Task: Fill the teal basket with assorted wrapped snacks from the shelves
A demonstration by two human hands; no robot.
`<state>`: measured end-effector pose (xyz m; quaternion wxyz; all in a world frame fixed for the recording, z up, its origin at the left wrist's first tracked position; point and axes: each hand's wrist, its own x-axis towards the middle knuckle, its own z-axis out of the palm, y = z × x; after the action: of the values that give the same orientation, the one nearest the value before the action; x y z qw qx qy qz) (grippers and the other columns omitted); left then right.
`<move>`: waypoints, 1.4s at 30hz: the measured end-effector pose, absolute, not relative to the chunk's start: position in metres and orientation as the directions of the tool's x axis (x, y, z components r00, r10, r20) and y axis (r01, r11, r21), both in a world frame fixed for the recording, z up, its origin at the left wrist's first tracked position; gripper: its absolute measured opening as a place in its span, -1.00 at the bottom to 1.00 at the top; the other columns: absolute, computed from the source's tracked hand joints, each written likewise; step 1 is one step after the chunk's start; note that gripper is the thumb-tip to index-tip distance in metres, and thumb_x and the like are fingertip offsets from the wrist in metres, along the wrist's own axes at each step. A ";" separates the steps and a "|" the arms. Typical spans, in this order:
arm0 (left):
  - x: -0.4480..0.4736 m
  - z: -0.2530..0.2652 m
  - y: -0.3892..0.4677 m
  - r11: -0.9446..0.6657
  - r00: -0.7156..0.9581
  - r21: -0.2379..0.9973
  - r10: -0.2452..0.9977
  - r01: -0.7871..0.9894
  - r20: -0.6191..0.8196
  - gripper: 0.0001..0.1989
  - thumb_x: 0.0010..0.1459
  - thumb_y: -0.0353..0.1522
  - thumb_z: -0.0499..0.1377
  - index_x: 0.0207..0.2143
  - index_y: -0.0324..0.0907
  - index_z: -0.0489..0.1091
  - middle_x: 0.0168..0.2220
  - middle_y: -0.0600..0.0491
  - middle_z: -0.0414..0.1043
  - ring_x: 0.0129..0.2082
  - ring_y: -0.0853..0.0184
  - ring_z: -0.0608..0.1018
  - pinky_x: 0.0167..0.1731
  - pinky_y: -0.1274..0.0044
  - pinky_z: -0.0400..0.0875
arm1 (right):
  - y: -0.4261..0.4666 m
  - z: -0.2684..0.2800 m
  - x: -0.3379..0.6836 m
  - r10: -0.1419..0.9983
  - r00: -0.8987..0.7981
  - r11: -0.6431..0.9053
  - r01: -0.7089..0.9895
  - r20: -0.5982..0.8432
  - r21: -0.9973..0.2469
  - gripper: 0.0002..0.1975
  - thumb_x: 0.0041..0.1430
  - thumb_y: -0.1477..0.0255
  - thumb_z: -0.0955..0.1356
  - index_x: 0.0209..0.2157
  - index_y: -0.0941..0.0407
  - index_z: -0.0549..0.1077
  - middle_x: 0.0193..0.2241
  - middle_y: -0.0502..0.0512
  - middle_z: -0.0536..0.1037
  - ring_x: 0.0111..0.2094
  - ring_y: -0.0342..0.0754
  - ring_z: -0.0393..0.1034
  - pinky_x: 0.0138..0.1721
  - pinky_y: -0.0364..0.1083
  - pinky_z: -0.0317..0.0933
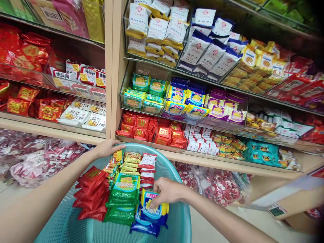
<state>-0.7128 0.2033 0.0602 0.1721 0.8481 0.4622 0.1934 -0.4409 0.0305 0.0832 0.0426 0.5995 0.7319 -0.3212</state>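
A teal plastic basket point(186, 216) sits low in the head view with snack packets inside. My left hand point(108, 147) lies over its far rim, fingers curled on the edge. My right hand point(165, 194) reaches into the basket and grips a blue-and-yellow biscuit packet point(152, 209) by thumb and fingers, over another blue packet point(144, 227). Just left of it are green biscuit packets point(124, 189), then a stack of red packets point(92, 192). Behind them lie yellow packets point(130, 163) and red-and-white packets point(147, 163).
Shelves with clear bins of packets rise ahead. Blue-and-yellow packets point(187, 96) fill a middle bin beside green packets point(150, 84); red packets point(139, 125) sit below. A wooden upright point(112, 67) divides the shelves. Bagged goods point(222, 185) lie beneath, and a cardboard box point(301, 222) stands lower right.
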 end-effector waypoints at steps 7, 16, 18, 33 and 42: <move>-0.713 0.060 0.203 -0.519 0.504 0.470 0.847 0.714 0.169 -0.41 0.08 0.11 -0.08 -0.35 -0.18 0.46 -0.44 0.03 0.50 -0.39 0.21 0.49 -0.44 0.55 0.24 | 0.039 0.063 -0.450 0.771 -0.322 0.001 0.863 -0.549 -0.506 -0.50 -0.27 0.20 0.50 -0.73 0.12 0.12 -0.72 -0.20 -0.02 -0.61 -0.26 -0.13 -0.61 -0.15 -0.26; -0.714 0.060 0.204 -0.521 0.511 0.477 0.844 0.708 0.164 -0.41 0.09 0.10 -0.07 -0.35 -0.19 0.46 -0.45 0.03 0.48 -0.40 0.21 0.48 -0.45 0.55 0.23 | 0.027 0.062 -0.454 0.899 -0.219 0.117 0.955 -0.378 -0.273 -0.68 -0.16 0.16 0.44 -0.47 0.13 0.45 -0.53 -0.03 0.41 -0.43 -0.08 0.30 -0.46 -0.14 0.08; -0.714 0.059 0.205 -0.526 0.513 0.474 0.842 0.707 0.169 -0.41 0.09 0.10 -0.07 -0.36 -0.18 0.46 -0.46 0.03 0.48 -0.41 0.22 0.47 -0.46 0.56 0.23 | 0.016 0.068 -0.461 0.926 -0.181 0.107 0.967 -0.332 -0.230 -0.57 -0.13 0.15 0.43 -0.26 0.14 0.49 -0.29 0.15 0.52 -0.28 0.08 0.40 -0.32 -0.05 0.20; -0.714 0.061 0.202 -0.518 0.507 0.477 0.846 0.710 0.164 -0.44 0.11 0.07 -0.07 -0.31 -0.20 0.46 -0.38 -0.01 0.51 -0.37 0.21 0.50 -0.38 0.53 0.27 | -0.011 0.016 -0.492 0.923 -0.158 0.232 0.956 -0.351 0.181 0.18 -0.41 0.30 0.56 0.25 0.22 -0.01 0.03 0.48 0.32 0.01 0.35 0.24 0.08 0.40 -0.05; -0.716 0.055 0.207 -0.523 0.505 0.474 0.845 0.709 0.177 -0.45 0.12 0.07 -0.06 -0.33 -0.17 0.46 -0.37 0.03 0.52 -0.34 0.21 0.51 -0.38 0.56 0.27 | -0.012 0.033 -0.495 0.923 -0.172 0.233 0.961 -0.345 0.147 0.07 -0.40 0.38 0.57 0.20 0.19 0.11 0.00 0.44 0.37 -0.01 0.33 0.28 0.09 0.38 -0.02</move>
<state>-0.7164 0.2075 0.0554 0.1730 0.8500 0.4570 0.1969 -0.4946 -0.0115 0.0325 0.1835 0.6169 0.7636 -0.0521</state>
